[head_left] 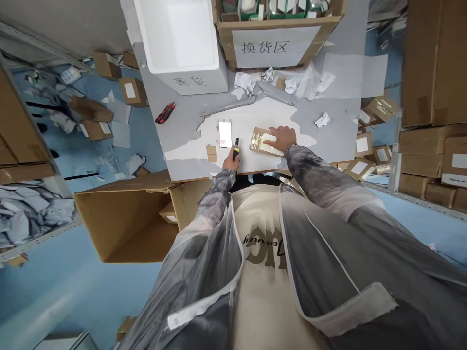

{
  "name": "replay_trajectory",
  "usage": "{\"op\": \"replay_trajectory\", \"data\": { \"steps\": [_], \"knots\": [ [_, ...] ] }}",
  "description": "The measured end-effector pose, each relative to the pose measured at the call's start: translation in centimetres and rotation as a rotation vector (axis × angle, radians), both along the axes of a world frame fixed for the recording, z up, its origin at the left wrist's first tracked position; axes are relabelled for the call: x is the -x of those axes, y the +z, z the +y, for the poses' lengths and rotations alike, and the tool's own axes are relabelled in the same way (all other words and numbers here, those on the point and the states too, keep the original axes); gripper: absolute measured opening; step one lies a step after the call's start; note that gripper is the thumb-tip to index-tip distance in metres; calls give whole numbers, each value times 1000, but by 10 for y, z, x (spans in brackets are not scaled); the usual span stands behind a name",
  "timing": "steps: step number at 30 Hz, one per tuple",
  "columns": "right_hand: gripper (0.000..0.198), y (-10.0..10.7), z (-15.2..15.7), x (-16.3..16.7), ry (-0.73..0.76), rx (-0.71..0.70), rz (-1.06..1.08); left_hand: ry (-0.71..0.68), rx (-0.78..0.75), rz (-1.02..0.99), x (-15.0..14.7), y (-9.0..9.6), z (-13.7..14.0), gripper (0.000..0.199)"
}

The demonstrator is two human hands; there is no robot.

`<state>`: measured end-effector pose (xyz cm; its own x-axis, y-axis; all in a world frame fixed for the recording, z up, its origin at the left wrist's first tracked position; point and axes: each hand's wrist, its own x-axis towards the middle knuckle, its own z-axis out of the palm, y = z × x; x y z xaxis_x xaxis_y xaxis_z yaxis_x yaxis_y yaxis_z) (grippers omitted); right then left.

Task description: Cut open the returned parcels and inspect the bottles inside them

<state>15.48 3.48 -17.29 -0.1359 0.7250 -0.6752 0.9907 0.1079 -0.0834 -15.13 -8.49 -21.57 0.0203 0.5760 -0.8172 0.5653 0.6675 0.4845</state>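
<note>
My left hand (230, 161) is closed round a black and yellow box cutter (236, 148), its tip pointing away from me over the white tabletop. To the right lies a small flat cardboard box (258, 139) with shiny tape and a white label. My right hand (283, 138) grips its right end, fingers over the top. Just beyond the left hand lies a phone (225, 134) with a lit screen. A small piece of cardboard (211, 153) sits beside that hand.
A white foam box (197, 78) and a carton (277, 46) full of packages stand at the back. A red and black box cutter (165, 113) lies at the left. Crumpled paper (245, 83) is scattered behind. A large open carton (124, 223) stands below the table's left edge.
</note>
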Motion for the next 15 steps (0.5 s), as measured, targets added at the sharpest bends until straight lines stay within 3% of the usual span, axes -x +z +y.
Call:
{"op": "replay_trajectory", "data": {
  "steps": [4, 8, 11, 15],
  "knots": [
    [90, 21, -7, -1, 48, 28, -103, -37, 42, -74, -43, -34, 43, 92],
    [78, 27, -15, 0, -53, 28, -174, 16, -5, -130, -83, -51, 64, 85],
    [82, 23, -19, 1, -188, 34, -209, 61, -67, -82, -109, -47, 60, 86],
    [86, 11, -18, -2, -298, -1, -215, 8, -278, -27, -148, -22, 33, 105]
  ]
}}
